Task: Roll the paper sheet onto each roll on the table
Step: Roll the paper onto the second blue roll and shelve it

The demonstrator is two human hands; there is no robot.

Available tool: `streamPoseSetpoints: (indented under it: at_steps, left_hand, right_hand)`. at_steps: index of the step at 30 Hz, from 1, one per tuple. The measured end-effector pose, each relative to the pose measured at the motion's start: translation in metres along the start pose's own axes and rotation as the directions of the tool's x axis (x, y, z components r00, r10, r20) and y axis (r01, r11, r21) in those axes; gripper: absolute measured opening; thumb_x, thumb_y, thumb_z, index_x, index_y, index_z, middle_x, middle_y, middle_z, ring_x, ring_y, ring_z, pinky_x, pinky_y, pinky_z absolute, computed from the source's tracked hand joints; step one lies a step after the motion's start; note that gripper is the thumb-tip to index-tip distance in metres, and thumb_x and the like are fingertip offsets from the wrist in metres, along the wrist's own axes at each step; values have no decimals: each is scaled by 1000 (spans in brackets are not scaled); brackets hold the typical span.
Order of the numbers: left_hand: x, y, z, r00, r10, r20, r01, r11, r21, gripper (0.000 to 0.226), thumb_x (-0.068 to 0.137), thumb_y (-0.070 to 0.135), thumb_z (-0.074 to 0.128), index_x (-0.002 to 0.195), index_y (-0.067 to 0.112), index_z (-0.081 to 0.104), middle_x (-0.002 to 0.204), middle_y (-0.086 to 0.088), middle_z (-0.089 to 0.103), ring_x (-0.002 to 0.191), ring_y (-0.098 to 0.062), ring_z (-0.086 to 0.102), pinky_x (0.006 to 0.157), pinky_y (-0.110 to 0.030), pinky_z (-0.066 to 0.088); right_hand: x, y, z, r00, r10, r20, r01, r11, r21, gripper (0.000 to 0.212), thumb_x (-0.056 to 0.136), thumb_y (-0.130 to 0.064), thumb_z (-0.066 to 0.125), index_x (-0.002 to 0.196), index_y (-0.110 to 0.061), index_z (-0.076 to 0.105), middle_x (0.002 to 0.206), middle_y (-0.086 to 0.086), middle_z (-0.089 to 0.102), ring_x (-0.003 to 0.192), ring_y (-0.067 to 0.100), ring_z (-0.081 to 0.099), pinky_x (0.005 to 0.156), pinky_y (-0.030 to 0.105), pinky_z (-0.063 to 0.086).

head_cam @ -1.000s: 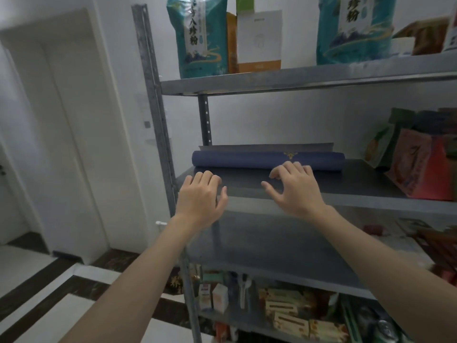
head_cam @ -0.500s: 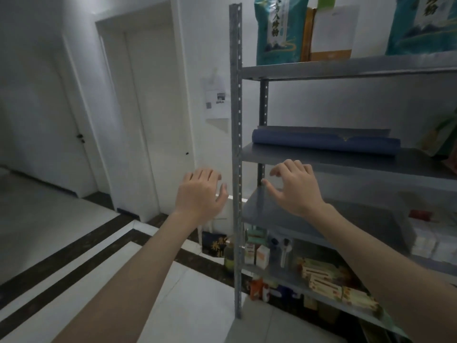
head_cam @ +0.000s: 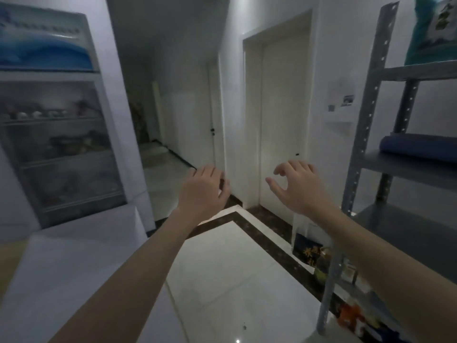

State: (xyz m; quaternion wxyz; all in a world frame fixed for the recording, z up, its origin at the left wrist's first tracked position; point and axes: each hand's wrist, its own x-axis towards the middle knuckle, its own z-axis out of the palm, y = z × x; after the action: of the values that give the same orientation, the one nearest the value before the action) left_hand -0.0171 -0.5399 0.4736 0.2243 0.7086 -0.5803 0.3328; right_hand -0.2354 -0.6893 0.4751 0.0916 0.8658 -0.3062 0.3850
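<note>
A dark blue rolled paper sheet [head_cam: 418, 148] lies on the middle level of a grey metal shelf rack [head_cam: 405, 167] at the far right edge of the view. My left hand [head_cam: 202, 191] hovers in mid-air in front of me, fingers apart, holding nothing. My right hand [head_cam: 296, 186] is raised beside it, fingers loosely curled and spread, also holding nothing. Both hands are well left of the rack and touch nothing. No table is in view.
A white closed door [head_cam: 279, 115] stands straight ahead, with a corridor [head_cam: 163, 154] to its left. A glass-fronted cabinet [head_cam: 57, 134] fills the left side. White tiled floor with a dark border [head_cam: 262, 233] lies below. Teal bags [head_cam: 435, 30] sit on the rack's top level.
The view has swung left, away from the rack. The blue roll has slid from centre to the right edge. Both hands left the shelf and now hang in the air.
</note>
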Motion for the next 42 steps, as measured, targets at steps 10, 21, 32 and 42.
streamPoseSetpoints:
  at_steps: [10,21,32,42]
  left_hand:
    - [-141,-48,-96,974,-224,41,203,937,286,37,97,36,42,100,10,68,94,-6,67,83,-26,62,79,-41,51]
    - [-250,-87,-198,934,-355,-34,334,836,436,39,96,38,41,98,9,68,90,-7,66,81,-28,62,76,-39,48]
    - [-324,-150,-241,900,-436,-12,384,779,496,43,97,41,40,99,11,70,94,-7,70,84,-26,64,77,-40,52]
    - [-387,-209,-214,928,-371,-31,357,863,357,35,97,34,46,98,7,68,93,-8,69,82,-29,64,75,-43,51]
  right_hand:
    - [-43,-128,32,978,-204,36,183,932,312,54,93,-64,40,105,-19,68,102,-2,66,103,24,59,97,40,40]
    - [-70,-268,29,928,-371,-30,340,813,473,51,92,-61,43,99,-18,69,96,0,69,92,25,64,90,40,43]
    - [-92,-377,36,902,-411,-134,420,759,498,46,92,-57,47,95,-16,68,90,-1,66,86,24,61,82,34,39]
    - [-121,-424,74,911,-412,-18,376,811,448,47,94,-60,45,101,-19,67,93,-6,61,92,21,59,88,37,39]
